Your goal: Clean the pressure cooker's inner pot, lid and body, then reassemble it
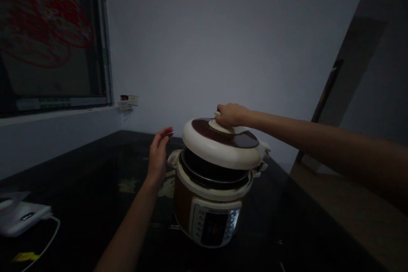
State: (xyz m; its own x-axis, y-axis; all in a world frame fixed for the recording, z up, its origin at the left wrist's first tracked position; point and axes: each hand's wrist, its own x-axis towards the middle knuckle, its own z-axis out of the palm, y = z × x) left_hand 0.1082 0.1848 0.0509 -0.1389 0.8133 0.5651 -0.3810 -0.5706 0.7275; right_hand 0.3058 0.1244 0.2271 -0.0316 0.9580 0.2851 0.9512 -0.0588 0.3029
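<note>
An electric pressure cooker [183, 208] with a control panel on its front stands on the dark table. Its white and brown lid [219, 153] is tilted, raised on the left so that the dark inner pot [213, 174] shows below it. On the right the lid is close to the cooker's side bracket; I cannot tell if they touch. My right hand [232, 114] is wrapped round the handle on top of the lid. Just left of the cooker's side handle [174, 158], my left hand [158, 151] is held up, fingers apart and holding nothing.
A white device [24, 216] with a cable lies at the table's left edge, near a yellow scrap [26, 256]. Wall sockets [129, 101] are at the back left, beside a window [51, 34] with red decorations. The dark table [95, 204] runs to the wall.
</note>
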